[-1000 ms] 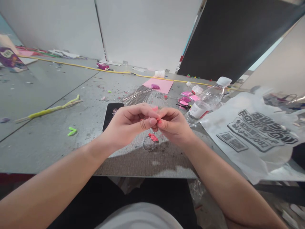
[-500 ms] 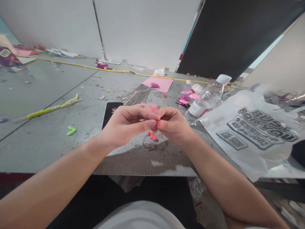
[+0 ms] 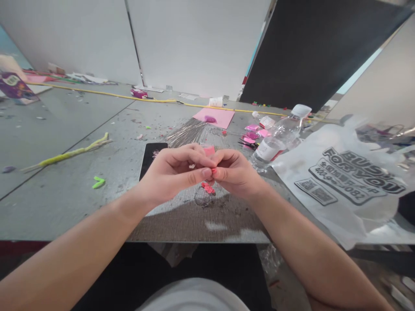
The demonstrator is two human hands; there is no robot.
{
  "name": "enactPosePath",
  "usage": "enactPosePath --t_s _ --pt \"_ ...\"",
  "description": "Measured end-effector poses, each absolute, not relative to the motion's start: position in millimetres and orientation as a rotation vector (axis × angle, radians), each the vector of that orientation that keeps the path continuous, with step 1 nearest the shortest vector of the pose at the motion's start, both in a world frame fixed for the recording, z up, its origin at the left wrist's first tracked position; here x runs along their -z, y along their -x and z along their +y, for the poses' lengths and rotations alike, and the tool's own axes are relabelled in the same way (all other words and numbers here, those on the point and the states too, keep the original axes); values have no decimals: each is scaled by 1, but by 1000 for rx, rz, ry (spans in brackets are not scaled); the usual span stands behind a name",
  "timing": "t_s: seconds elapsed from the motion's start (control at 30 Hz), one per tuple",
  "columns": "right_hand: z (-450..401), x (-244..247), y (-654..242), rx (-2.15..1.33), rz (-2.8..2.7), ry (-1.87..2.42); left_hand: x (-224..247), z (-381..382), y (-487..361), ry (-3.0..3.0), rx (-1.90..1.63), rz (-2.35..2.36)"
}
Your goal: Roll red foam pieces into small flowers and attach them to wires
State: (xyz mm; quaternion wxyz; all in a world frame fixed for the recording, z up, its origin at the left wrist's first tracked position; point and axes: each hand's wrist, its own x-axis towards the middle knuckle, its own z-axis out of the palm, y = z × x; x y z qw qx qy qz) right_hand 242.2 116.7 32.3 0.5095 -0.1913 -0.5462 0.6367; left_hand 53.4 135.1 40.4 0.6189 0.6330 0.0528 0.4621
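Note:
My left hand (image 3: 177, 169) and my right hand (image 3: 239, 173) meet above the front of the table, thumbs and forefingers pressed together. Pinched between their fingertips is a small piece of coral-red clay (image 3: 214, 171), mostly covered by the fingers. Just below lies a thin wire loop (image 3: 202, 198) with a cluster of similar coral-red bits (image 3: 208, 188) along its upper side. A pink packet (image 3: 209, 150) peeks out behind my fingers. By my left hand is a dark-screened phone (image 3: 149, 156), partly hidden.
Thin metal wires (image 3: 184, 133) lie behind my hands, beside a pink sheet (image 3: 223, 117). To the right are a water bottle (image 3: 271, 149), black-handled scissors (image 3: 248, 144) and a white plastic bag (image 3: 340, 172). Yellow twisted stems (image 3: 69, 156) and a green piece (image 3: 98, 182) lie left.
The view has tilted slightly, so the table sits a little lower in the picture. Both hands keep their pinch on the clay, with only small finger shifts.

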Motion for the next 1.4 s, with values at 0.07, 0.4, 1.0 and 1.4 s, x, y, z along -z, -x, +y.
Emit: enactPosePath --t_s 0.07,0.4,1.0,1.4 --pt "116 -31 -242 -1533 -1303 474 -40 135 -53 -1472 -1077 122" --pt "116 -34 -241 -1524 -1251 507 -42 131 -53 -1654 -1272 156" --pt "114 -35 -241 -1550 -1284 503 -42 132 -53 -1649 -1251 75" --pt "113 -35 -240 -1593 -1333 504 -39 135 -51 -1527 -1079 17"
